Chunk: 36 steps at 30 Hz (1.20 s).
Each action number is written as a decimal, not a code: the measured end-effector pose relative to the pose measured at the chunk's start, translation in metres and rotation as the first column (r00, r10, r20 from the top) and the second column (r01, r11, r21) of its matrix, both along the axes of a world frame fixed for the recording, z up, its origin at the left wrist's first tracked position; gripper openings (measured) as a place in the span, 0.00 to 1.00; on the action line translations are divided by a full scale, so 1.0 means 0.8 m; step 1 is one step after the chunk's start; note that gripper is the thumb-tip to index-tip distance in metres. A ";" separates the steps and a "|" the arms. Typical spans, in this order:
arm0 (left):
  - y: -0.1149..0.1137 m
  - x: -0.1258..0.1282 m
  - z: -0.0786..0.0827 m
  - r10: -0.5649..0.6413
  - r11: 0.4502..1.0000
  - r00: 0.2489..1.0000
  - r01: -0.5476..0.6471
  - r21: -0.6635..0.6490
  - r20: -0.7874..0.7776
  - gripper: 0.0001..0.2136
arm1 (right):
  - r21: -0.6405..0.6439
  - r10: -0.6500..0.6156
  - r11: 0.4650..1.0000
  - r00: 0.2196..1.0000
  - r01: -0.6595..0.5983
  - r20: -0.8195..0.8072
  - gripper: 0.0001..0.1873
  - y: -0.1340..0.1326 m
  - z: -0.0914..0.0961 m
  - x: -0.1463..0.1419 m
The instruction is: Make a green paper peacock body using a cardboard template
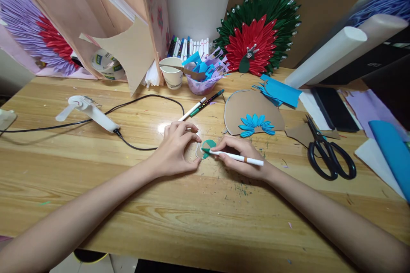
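Note:
My right hand (245, 151) grips a white marker pen (237, 158) with a green tip. The tip touches a small cardboard cutout (209, 143), which lies flat on the table. Green covers much of the cutout; bare brown shows in the middle and on the left. Curved round its left end, the thumb and fingers of my left hand (176, 147) hold the piece at its edge. Just beyond my hands lie a white pen (193, 109) and a dark green patterned pen (207, 103).
A cardboard shape with blue petals (256, 106) and black scissors (329, 149) lie to the right. Behind are a paper cup (173, 77), a bowl of paper scraps (201, 85) and a red-green paper flower (256, 38). A corded glue gun (96, 115) rests at left.

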State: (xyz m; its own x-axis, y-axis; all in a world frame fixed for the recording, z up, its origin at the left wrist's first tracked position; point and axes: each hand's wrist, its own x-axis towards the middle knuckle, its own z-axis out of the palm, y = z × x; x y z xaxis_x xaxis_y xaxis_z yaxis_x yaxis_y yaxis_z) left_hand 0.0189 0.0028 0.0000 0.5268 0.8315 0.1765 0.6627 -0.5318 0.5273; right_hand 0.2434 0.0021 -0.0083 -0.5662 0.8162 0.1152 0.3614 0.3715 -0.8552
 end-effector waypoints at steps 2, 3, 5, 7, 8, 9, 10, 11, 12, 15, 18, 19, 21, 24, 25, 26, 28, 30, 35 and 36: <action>0.000 0.000 0.000 0.001 1.000 1.000 -0.001 -0.004 -0.004 0.16 | 0.007 0.006 1.000 1.000 -0.006 0.002 0.06 0.000 0.000 0.000; 0.000 0.000 0.000 -0.001 1.000 1.000 0.001 -0.006 -0.005 0.16 | 0.007 -0.008 1.000 1.000 0.008 0.003 0.06 0.001 0.000 0.000; 0.001 0.000 0.000 -0.004 1.000 1.000 0.004 -0.008 -0.008 0.16 | 0.006 -0.019 1.000 1.000 0.019 0.003 0.07 0.001 -0.001 0.000; 0.001 0.000 0.000 0.001 1.000 1.000 -0.001 -0.004 -0.010 0.16 | -0.013 0.006 1.000 1.000 -0.006 -0.005 0.06 0.001 -0.001 0.001; 0.001 0.000 0.000 0.003 1.000 1.000 -0.003 -0.003 -0.010 0.16 | -0.037 0.012 0.999 1.000 -0.012 -0.013 0.06 0.001 -0.002 0.001; 0.001 0.000 0.000 0.003 1.000 1.000 -0.003 -0.002 -0.009 0.16 | -0.062 0.002 0.998 1.000 -0.003 -0.021 0.06 0.001 -0.002 0.000; 0.001 0.000 0.000 0.003 1.000 1.000 -0.003 -0.002 -0.008 0.16 | -0.084 -0.014 0.996 1.000 0.012 -0.025 0.06 0.002 -0.002 0.000; 0.001 0.000 0.000 0.002 1.000 1.000 -0.002 -0.002 -0.006 0.16 | -0.094 -0.025 0.995 0.999 0.022 -0.028 0.06 0.002 -0.001 0.000; 0.001 -0.001 0.000 0.001 1.000 1.000 -0.001 -0.002 -0.005 0.17 | -0.093 -0.024 0.995 0.999 0.021 -0.028 0.06 0.002 -0.001 0.001; 0.000 -0.001 -0.001 0.001 1.000 1.000 -0.001 -0.003 -0.006 0.17 | -0.094 0.020 0.995 0.999 -0.022 -0.025 0.06 0.002 -0.002 0.001; 0.000 -0.001 -0.001 0.001 1.000 1.000 -0.002 -0.005 -0.009 0.17 | -0.119 -0.011 0.993 1.000 0.009 -0.021 0.06 0.002 -0.003 0.002; 0.000 -0.001 -0.002 0.002 1.000 1.000 -0.002 -0.005 -0.010 0.17 | -0.115 -0.012 0.993 1.000 0.009 -0.021 0.06 0.002 -0.003 0.002; 0.000 -0.001 -0.002 0.001 1.000 1.000 -0.002 -0.005 -0.011 0.17 | -0.104 0.019 0.994 1.000 -0.021 -0.022 0.06 0.002 -0.004 0.002; 0.000 -0.001 -0.003 -0.001 1.000 1.000 0.001 -0.003 -0.010 0.17 | -0.110 0.000 0.994 1.000 -0.003 -0.019 0.05 0.002 -0.004 0.002; 0.000 -0.001 -0.004 -0.001 1.000 1.000 0.001 -0.002 -0.009 0.17 | -0.105 -0.013 0.994 1.000 0.012 -0.018 0.05 0.002 -0.004 0.002; 0.000 -0.001 -0.004 0.000 1.000 1.000 0.000 -0.002 -0.009 0.17 | -0.099 -0.016 0.995 1.000 0.014 -0.014 0.05 0.002 -0.004 0.002; 0.000 -0.001 -0.004 0.001 1.000 1.000 -0.001 -0.003 -0.008 0.17 | -0.098 0.010 0.995 1.000 -0.011 -0.006 0.05 0.002 -0.004 0.002; 0.000 -0.001 -0.004 0.001 1.000 1.000 -0.002 -0.006 -0.008 0.16 | -0.106 0.007 0.994 1.000 -0.007 0.000 0.05 0.002 -0.004 0.002; 0.000 -0.001 -0.003 0.005 1.000 1.000 -0.005 -0.006 -0.015 0.17 | -0.050 0.027 0.998 1.000 -0.028 -0.007 0.05 0.002 -0.004 0.002; 0.000 -0.001 -0.003 0.005 1.000 1.000 -0.005 -0.006 -0.016 0.17 | -0.049 0.028 0.998 1.000 -0.028 -0.003 0.05 0.002 -0.005 0.002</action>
State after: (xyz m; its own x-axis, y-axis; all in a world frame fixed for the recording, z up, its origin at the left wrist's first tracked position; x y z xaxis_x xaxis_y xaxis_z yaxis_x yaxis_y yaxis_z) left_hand 0.0180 0.0030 -0.0024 0.5251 0.8353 0.1629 0.6739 -0.5250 0.5199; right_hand 0.2452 0.0039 -0.0120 -0.5886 0.8047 0.0770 0.3491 0.3389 -0.8736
